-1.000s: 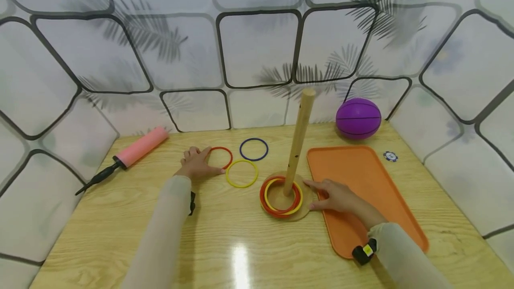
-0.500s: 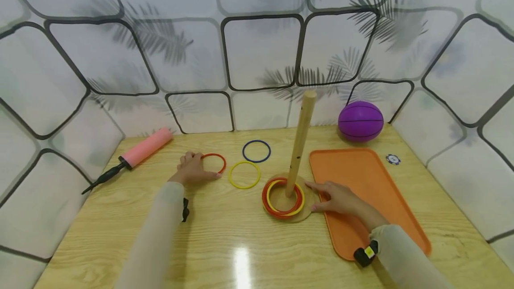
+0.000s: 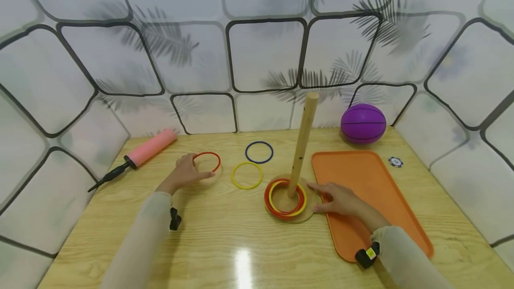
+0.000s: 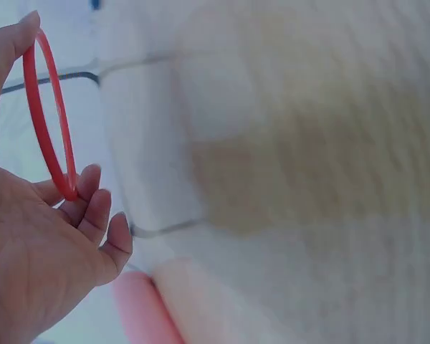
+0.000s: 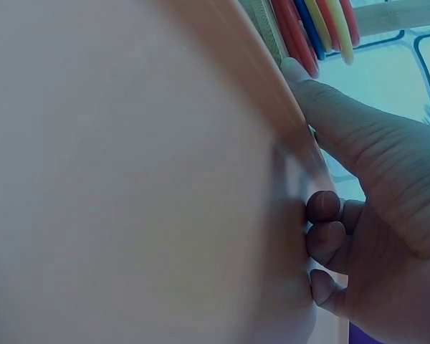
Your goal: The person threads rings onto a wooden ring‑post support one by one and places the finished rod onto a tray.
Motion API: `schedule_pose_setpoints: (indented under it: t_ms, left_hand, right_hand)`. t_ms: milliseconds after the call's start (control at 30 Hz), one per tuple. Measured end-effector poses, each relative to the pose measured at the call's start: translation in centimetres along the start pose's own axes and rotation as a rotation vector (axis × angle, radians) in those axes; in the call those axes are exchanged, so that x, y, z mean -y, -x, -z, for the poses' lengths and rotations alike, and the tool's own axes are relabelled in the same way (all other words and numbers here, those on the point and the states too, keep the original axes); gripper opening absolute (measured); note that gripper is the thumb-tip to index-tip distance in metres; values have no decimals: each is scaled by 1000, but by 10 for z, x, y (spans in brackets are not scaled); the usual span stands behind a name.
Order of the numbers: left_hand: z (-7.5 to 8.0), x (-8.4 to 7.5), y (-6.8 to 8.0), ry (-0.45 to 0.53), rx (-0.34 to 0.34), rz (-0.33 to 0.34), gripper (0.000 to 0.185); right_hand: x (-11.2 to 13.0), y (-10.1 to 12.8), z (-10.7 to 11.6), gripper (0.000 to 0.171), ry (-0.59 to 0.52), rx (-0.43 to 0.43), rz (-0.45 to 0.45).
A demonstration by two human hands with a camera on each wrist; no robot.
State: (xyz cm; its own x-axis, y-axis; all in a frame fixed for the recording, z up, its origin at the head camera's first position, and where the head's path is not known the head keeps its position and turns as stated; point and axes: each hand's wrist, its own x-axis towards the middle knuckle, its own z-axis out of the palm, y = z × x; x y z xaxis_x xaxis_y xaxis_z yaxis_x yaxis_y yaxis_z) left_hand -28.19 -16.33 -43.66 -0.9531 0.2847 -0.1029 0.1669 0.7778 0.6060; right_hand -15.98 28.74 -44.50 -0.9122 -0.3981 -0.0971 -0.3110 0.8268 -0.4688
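My left hand (image 3: pixel 184 174) holds a red ring (image 3: pixel 219 159) between thumb and fingertips, over the left part of the table. In the left wrist view the same red ring (image 4: pixel 38 122) spans from thumb tip to the curled fingers. A wooden ring-toss stand (image 3: pixel 301 150) stands upright at centre right, its pole rising from a round base. Stacked rings (image 3: pixel 268 200), red and yellow from above, lie around the pole; the right wrist view also shows a blue ring (image 5: pixel 312 32) among them. Thumb and index finger of my right hand (image 3: pixel 341 199) hold the base's right edge.
A yellow ring (image 3: pixel 234 183) and a blue ring (image 3: pixel 246 150) lie between the left hand and the stand. The orange tray (image 3: pixel 361 173) lies under the right hand. Farther out are a pink pump (image 3: pixel 152 147), a purple ball (image 3: pixel 363 124) and a poker chip (image 3: pixel 395 162).
My left hand has drawn the red ring leftward, away from the yellow ring, and its near side has lifted. The right hand stays at the stand's base. The head view has shifted slightly.
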Motion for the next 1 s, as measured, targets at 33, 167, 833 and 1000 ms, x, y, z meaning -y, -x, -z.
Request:
schedule_pose_setpoints:
  t_ms: [33,167,833,1000]
  left_hand:
    - [2,-3,1,8,-9,-7,96]
    - [8,-19,5,28,-43,-33,93]
    - [59,-158,24,-9,-114,-343,86]
    - [75,-192,29,5,-101,-418,89]
  right_hand:
    - [0,0,0,74,-1,0,0]
    - [0,0,0,75,0,3,-3]
    - [1,0,1,74,-19,9,-18]
    - [1,0,1,74,-16,15,-8]
